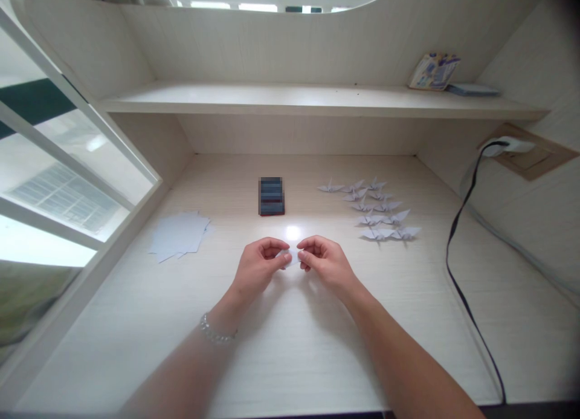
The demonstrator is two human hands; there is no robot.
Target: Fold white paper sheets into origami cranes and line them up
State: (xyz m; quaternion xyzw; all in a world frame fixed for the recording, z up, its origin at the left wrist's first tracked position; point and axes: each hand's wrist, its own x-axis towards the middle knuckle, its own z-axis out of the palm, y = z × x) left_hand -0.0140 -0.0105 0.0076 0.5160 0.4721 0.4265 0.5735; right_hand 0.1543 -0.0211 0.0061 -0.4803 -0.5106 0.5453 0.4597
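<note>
Between my two hands is a small piece of folded white paper [293,257], mostly covered by the fingers. My left hand [264,259] pinches its left side between thumb and fingers. On the other side, the thumb and fingertips of my right hand [324,259] close on the paper's right edge. Several white paper cranes [374,233] stand in rows on the desk, beyond and to the right of my right hand. To the left of my hands lies a loose pile of white paper squares [179,234].
A phone with a blurred screen [271,196] lies beyond my hands on the desk [290,358]. A black cable [453,250] runs from a wall socket [534,156] down the right side. Above, a shelf [272,97] holds a small patterned box [434,72]. A framed window borders the left.
</note>
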